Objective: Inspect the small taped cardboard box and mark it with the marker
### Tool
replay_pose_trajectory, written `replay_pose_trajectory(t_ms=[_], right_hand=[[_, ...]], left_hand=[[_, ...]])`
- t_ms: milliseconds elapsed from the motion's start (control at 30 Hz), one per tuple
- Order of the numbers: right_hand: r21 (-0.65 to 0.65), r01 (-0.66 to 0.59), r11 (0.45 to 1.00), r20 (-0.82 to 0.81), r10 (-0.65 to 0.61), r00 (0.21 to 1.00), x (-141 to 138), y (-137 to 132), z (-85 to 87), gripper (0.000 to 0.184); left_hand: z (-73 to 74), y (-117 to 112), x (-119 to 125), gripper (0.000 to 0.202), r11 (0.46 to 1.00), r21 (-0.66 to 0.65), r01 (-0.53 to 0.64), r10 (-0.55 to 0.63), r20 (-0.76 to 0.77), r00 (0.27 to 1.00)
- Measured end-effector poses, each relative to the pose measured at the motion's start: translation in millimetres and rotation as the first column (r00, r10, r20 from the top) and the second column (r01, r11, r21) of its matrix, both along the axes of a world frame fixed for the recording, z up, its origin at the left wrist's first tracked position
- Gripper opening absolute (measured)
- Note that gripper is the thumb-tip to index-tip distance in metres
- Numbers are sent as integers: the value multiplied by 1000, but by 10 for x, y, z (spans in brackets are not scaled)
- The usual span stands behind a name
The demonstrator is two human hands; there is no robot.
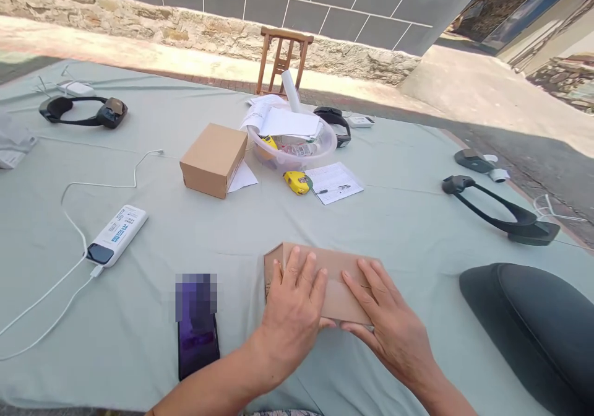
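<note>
A brown cardboard box [343, 301] lies on the cloth in front of me, partly covered by my hands. My left hand [294, 307] rests on the left part of its top, fingers stretched forward and thumb at the near side. Across the right part lies my right hand [394, 317], its fingers over the top and its thumb along the near edge. Both hands grip the box between fingers and thumb. Left of it is a phone [198, 342] with a purple screen, partly blurred out.
A second cardboard box [213, 159] stands farther back, beside a clear plastic basin [329, 147] holding papers. Near them sit a yellow tape measure [297, 182] and a printed sheet [341, 184]. A power bank [118, 235] with cables lies left; a black padded object [529, 329] is right.
</note>
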State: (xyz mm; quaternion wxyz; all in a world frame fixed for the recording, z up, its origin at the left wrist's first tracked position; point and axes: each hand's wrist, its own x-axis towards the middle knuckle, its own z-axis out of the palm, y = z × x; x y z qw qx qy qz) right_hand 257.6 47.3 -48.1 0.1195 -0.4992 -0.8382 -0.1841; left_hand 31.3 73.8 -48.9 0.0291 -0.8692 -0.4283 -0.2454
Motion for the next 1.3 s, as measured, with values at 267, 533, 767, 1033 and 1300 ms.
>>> replay_pose_trajectory(t_ms=[267,533,767,1033,1300], right_hand=[[25,39,999,-53,-38,998,-121,-31,13,77],[79,-26,997,-184,40,982,-134,-22,1,62],[90,-296,951,-537,296,790,209,-29,-230,41],[236,-316,919,-726,383,571,238,-51,-644,39],[249,-273,929,-762,362,537,218,-47,-790,28]], left_hand=[[41,-25,-110,88,1000,-19,21,-22,-69,997],[44,-22,-228,88,999,42,26,-19,-155,988],[96,-42,-303,89,997,62,43,-29,-217,976],[202,-77,-322,83,997,54,60,-45,-245,969],[216,-119,-292,81,999,-7,36,-37,-195,980]])
